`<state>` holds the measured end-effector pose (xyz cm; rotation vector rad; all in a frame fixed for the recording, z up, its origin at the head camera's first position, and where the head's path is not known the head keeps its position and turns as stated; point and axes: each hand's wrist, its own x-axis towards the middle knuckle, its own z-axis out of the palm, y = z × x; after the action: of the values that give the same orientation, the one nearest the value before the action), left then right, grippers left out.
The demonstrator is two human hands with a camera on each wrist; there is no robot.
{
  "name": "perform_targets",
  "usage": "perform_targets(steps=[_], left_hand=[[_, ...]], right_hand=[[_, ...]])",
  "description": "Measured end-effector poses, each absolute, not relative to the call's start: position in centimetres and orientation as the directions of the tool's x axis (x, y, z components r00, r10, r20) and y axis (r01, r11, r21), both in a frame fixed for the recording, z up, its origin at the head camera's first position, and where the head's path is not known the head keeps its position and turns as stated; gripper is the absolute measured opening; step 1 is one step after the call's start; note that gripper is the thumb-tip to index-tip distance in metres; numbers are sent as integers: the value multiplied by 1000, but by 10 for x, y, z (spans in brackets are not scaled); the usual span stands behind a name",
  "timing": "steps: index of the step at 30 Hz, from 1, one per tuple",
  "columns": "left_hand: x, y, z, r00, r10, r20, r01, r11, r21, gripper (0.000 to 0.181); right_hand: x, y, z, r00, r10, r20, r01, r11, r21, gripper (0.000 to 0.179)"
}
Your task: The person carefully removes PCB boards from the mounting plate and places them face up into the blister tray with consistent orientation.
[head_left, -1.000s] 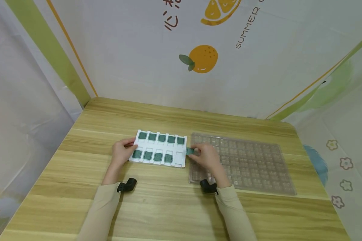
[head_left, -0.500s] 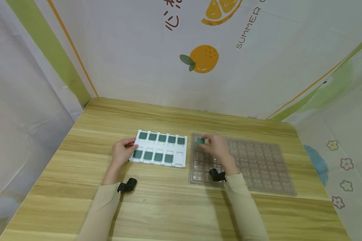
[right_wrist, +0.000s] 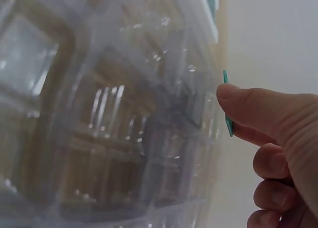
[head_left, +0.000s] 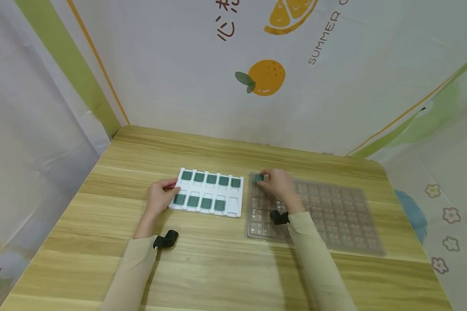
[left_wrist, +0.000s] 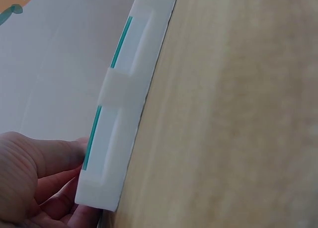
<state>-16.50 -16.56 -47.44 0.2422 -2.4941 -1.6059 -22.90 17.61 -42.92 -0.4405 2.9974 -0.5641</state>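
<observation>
My left hand (head_left: 158, 196) grips the left end of a white tray (head_left: 214, 191), thumb on top beside a green square chip (head_left: 179, 199). In the left wrist view, the tray's side (left_wrist: 118, 89) shows two thin green chip edges. Two rows of these chips sit in the tray, and the near row's rightmost pocket (head_left: 232, 207) holds none. My right hand (head_left: 280, 185) pinches another green chip (head_left: 258, 177) between thumb and fingers, over the far left corner of a clear plastic tray (head_left: 334, 211). That chip is edge-on (right_wrist: 229, 126) in the right wrist view, close over the compartments.
Both trays lie on a wood-grain table (head_left: 202, 268), the clear one right of the white one with a narrow gap between. A printed curtain (head_left: 179, 77) hangs behind the table and on both sides. A black wrist mount (head_left: 165, 239) sits on each forearm.
My right hand has carried the pinched chip from the white tray's right edge, rightward and away, to the clear tray's far left corner. My left hand keeps its grip on the white tray.
</observation>
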Motion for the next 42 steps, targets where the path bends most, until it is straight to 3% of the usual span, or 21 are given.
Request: perform_targets(steps=[42], left_hand=[[-164,-165,-475,-970,-230,80,-31,440,897,27]], right_hand=[[-231,178,-443,-952,-295,80,-304,881,-363,32]])
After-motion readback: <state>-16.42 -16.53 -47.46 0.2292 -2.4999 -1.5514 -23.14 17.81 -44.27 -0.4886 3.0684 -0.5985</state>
